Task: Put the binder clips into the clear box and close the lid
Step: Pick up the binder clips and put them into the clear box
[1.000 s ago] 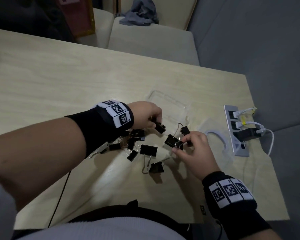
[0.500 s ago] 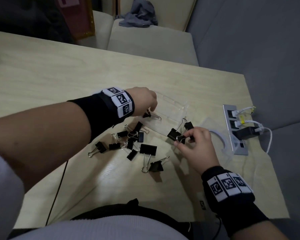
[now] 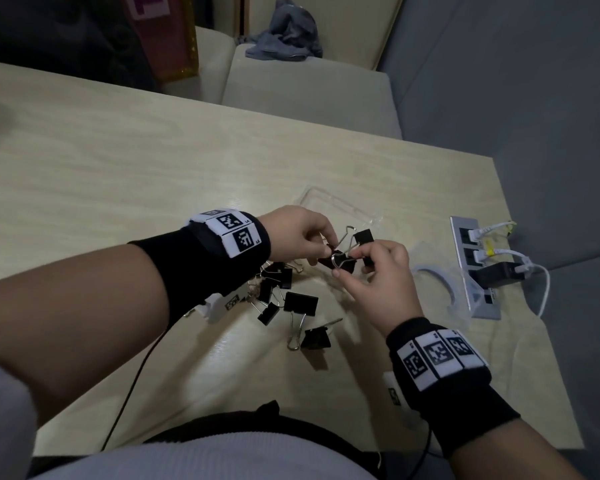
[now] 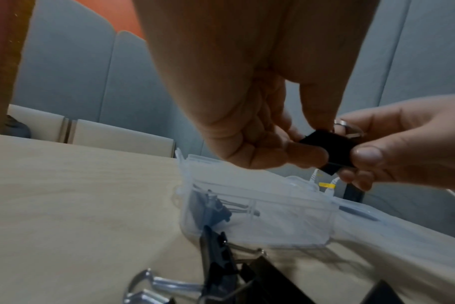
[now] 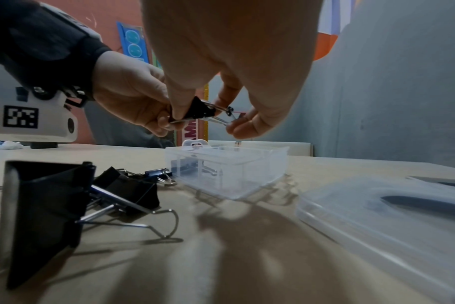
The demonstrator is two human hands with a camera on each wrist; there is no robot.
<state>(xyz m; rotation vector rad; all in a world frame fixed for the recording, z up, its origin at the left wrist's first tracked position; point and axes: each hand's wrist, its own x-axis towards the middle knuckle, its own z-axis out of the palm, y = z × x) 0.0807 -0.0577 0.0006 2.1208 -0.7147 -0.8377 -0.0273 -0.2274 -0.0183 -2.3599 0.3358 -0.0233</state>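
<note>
Black binder clip [image 3: 342, 264] held in air between both hands, pinched from either side. Left hand [image 3: 300, 237] grip: fingertips clamped on clip's left end. Right hand [image 3: 378, 282] grip: thumb and fingers pinching clip body and wire handle; second clip [image 3: 363, 236] juts above right fingers. Clear box [image 5: 226, 164] on tabletop [image 3: 118, 174] just below and beyond grip, lid open, one clip inside. Loose clips [image 3: 300, 303] lie below left wrist, near side of grip. Separate clear lid [image 5: 382, 207] right of grip.
</note>
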